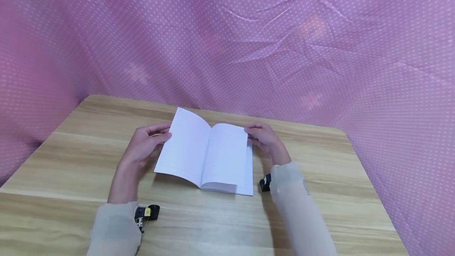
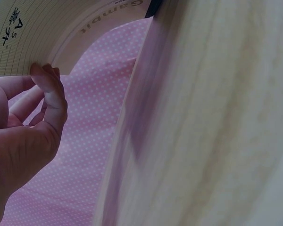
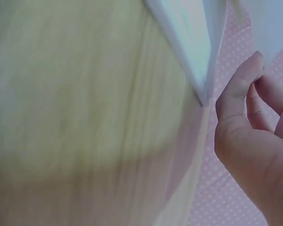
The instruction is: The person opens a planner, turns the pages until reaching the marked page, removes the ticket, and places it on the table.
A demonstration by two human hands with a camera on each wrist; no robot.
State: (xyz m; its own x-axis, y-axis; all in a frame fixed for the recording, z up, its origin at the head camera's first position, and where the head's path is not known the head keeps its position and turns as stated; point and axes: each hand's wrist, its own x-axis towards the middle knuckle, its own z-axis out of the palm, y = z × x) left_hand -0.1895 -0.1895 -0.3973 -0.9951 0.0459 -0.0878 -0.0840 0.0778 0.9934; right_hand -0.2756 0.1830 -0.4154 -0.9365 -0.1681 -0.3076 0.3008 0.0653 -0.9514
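Observation:
An open notebook (image 1: 190,145) with pale, faintly lined pages sits in the middle of the table, its left half raised off the wood. My left hand (image 1: 145,139) grips the outer edge of that left half between thumb and fingers. In the left wrist view the cover (image 2: 94,28) curves upward, showing printed lettering and an "A5" mark, with the left hand (image 2: 33,117) at its edge. My right hand (image 1: 264,135) pinches the upper right corner of a lifted page (image 1: 227,153). Beneath it, the notebook's right half lies on the table.
The wood-grain table (image 1: 320,192) has rounded far corners. A pink dotted cloth (image 1: 227,42) hangs behind it and along both sides. Small black devices sit at the left cuff (image 1: 147,212) and the right cuff (image 1: 265,183).

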